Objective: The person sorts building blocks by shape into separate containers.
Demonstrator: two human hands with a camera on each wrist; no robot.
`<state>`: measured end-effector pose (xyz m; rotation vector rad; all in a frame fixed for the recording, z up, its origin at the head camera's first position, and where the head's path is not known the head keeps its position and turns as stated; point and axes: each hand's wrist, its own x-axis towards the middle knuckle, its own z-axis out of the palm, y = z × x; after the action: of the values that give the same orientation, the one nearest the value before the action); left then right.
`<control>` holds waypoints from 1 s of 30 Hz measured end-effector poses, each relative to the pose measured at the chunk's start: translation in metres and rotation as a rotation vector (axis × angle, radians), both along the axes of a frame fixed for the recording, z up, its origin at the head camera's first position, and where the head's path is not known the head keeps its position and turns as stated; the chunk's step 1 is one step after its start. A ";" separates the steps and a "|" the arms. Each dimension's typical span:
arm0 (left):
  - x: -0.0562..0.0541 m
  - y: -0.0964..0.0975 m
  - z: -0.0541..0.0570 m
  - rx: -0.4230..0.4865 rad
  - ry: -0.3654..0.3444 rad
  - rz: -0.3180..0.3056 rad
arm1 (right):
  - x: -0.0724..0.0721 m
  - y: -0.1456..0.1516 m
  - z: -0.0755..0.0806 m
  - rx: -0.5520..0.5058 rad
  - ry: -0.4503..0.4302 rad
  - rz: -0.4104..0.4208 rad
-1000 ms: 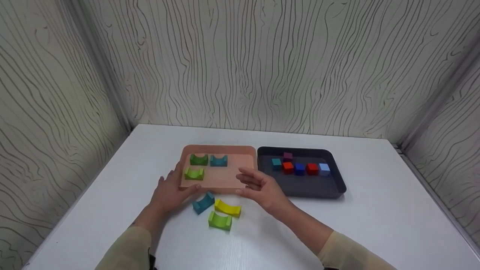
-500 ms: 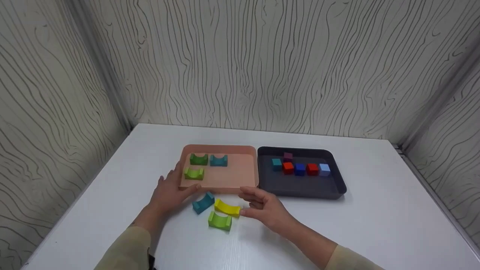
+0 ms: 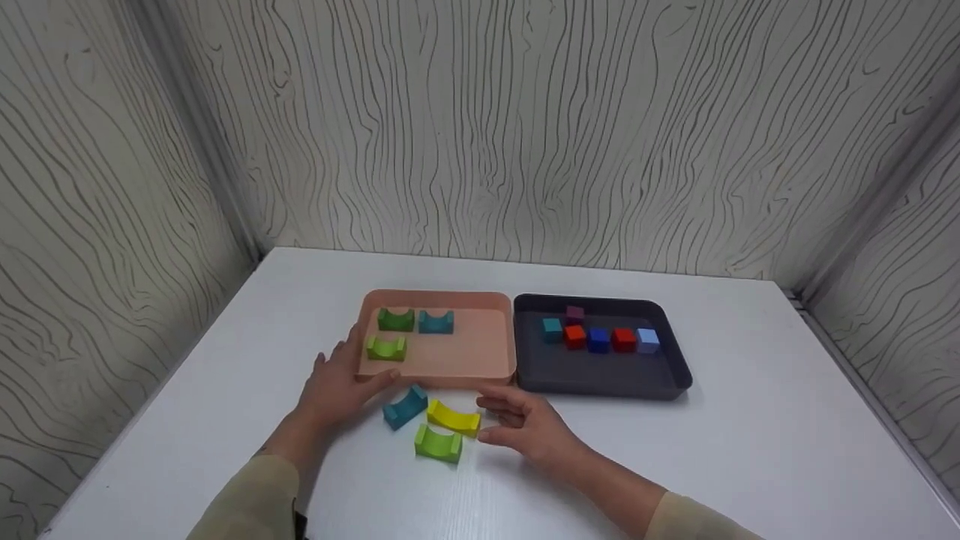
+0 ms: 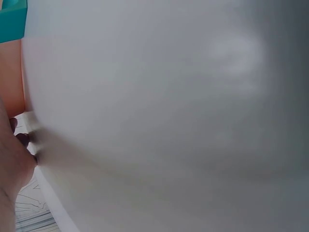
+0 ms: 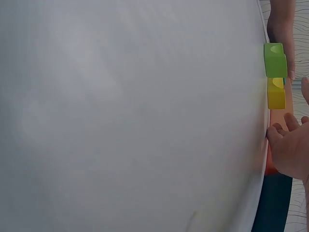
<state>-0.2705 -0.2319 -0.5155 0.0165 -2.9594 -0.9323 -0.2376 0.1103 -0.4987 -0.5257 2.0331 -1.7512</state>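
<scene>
My left hand [image 3: 337, 388] rests at the near left corner of the pink tray [image 3: 472, 360], fingers along its left side and thumb at the front rim. My right hand [image 3: 538, 429] is just right of the yellow arch block [image 3: 454, 418], thumb and fingers apart with nothing between them. Beside the yellow block lie a teal arch block [image 3: 406, 408] and a light green arch block [image 3: 439, 445] on the table. Inside the pink tray sit a dark green arch block [image 3: 396, 320], a blue-teal one [image 3: 436, 322] and a light green one [image 3: 386, 349].
A dark tray [image 3: 600, 379] stands against the pink tray's right side. It holds several small cubes, among them a blue cube [image 3: 598, 340] and a light blue cube [image 3: 648, 341]. Patterned panels [image 3: 487, 135] enclose the white table [image 3: 735, 420].
My right hand has moved down from over the pink tray to beside the yellow arch block, its fingers still apart. My left hand has stayed at the tray.
</scene>
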 end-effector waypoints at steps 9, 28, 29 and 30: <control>0.000 0.000 0.000 0.004 0.023 -0.018 | -0.003 -0.006 -0.004 0.018 -0.024 -0.007; -0.002 -0.001 -0.002 -0.007 0.021 -0.010 | -0.005 -0.012 -0.011 0.011 0.016 -0.025; -0.002 -0.001 -0.002 -0.005 0.017 -0.007 | -0.005 -0.012 -0.012 0.012 0.017 -0.027; -0.001 -0.001 -0.002 -0.002 0.014 -0.004 | -0.006 -0.013 -0.012 0.013 0.019 -0.029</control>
<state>-0.2720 -0.2326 -0.5171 0.0033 -2.9487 -0.9254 -0.2432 0.0978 -0.5108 -0.5131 2.0735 -1.7548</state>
